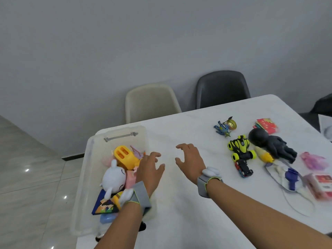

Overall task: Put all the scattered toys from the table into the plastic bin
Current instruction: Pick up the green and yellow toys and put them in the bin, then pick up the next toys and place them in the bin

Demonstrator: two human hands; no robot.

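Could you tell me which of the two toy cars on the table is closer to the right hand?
The yellow-green car, which sits nearer the right hand than the small red car just in front of it.

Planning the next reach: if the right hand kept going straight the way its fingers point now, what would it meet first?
The right hand points up-left, toward the far table edge. That stretch looks bare, so probably nothing before the edge; the toys lie off to its right. Depth is uncertain.

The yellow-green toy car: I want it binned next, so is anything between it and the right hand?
Nothing visible: only bare table lies between the right hand and the yellow-green toy car. Other toys sit beyond it.
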